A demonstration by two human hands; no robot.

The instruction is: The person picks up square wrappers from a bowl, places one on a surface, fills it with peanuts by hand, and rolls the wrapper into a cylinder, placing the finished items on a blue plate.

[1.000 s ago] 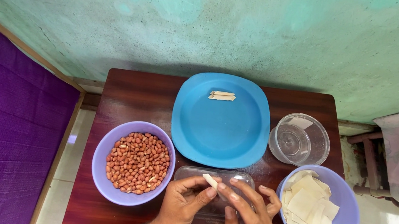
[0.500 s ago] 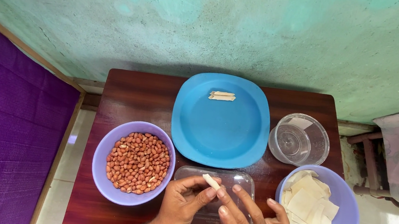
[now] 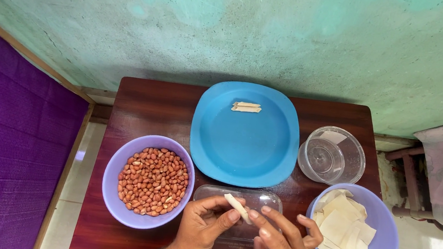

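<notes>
My left hand [image 3: 201, 231] pinches a small rolled pale pastry strip [image 3: 237, 207] between thumb and fingers, above a clear rectangular container [image 3: 209, 192] at the table's front edge. My right hand [image 3: 281, 243] is close beside it, fingers spread and reaching toward the roll, with nothing held that I can see. A lavender bowl of peanuts [image 3: 152, 180] stands to the left of my hands. A lavender bowl with several flat pastry squares [image 3: 342, 228] stands to the right. Two finished rolls [image 3: 246, 107] lie at the far side of a blue square plate [image 3: 241, 142].
A clear round container [image 3: 332, 156] holding one pale piece sits right of the plate. The dark wooden table [image 3: 147, 106] stands against a green wall. Purple cloth lies at the left, and a cloth-draped stool at the right.
My right hand has shifted slightly, its fingers lifting off the roll and spreading. The left hand keeps the roll in much the same spot.
</notes>
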